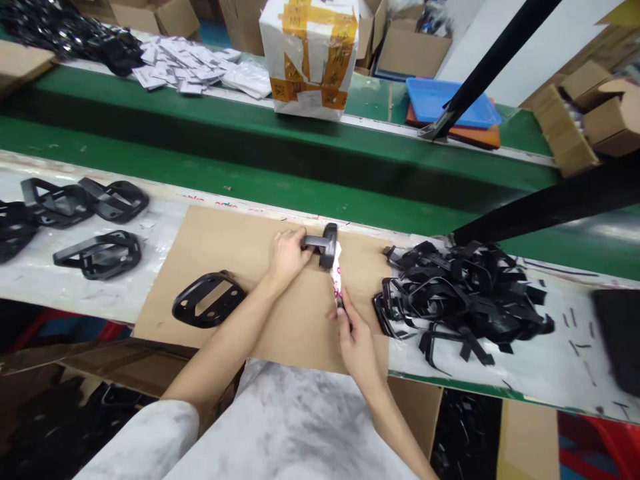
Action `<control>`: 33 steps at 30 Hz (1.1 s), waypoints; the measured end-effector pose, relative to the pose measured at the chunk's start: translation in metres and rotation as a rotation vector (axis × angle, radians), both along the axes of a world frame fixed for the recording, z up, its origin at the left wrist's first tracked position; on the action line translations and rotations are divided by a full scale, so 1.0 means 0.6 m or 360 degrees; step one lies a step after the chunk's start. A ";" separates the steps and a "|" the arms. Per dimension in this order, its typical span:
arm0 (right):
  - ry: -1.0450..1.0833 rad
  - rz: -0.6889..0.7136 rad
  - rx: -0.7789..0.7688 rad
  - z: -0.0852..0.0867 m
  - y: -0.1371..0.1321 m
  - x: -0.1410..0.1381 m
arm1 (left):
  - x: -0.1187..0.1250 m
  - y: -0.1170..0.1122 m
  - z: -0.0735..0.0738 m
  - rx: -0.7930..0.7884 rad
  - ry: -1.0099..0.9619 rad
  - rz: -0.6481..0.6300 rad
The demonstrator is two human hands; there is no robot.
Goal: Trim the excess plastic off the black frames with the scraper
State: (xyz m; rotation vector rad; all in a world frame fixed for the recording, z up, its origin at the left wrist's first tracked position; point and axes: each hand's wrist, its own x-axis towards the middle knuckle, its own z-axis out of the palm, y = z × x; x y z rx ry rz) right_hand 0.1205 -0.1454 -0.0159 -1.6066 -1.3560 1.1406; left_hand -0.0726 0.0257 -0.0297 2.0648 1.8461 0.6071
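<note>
My left hand [289, 255] is closed on a black plastic bracket [328, 247], keeping it upright on its edge above the cardboard sheet [290, 333]. In my right hand [356, 337] is a knife [337, 277] with a pink-patterned white blade, gripped at its dark handle. The blade points away from me, and its tip meets or passes behind the bracket's right side; exact contact is hard to make out. Left of my left forearm, a black oval plastic frame [186, 311] lies flat on the cardboard.
Several finished-looking black brackets [113, 257] stand on the bench at left. A heap of black plastic pieces [465, 293] lies at right, beside a dark post [540, 207]. Beyond the green channel [220, 180] are a taped white box [310, 60] and a blue tray [455, 100].
</note>
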 end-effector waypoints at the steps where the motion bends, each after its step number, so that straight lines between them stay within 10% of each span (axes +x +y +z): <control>1: 0.0003 0.0007 -0.0020 0.000 0.004 -0.002 | -0.001 0.001 0.002 0.0004 0.0038 -0.0003; 19: 0.0435 -0.0142 -0.0292 0.019 0.014 0.019 | -0.004 0.003 -0.004 0.0186 0.0127 -0.0091; 33: -0.0078 -0.0006 0.0010 0.017 0.012 0.023 | -0.011 0.010 -0.025 0.0144 0.0122 -0.0151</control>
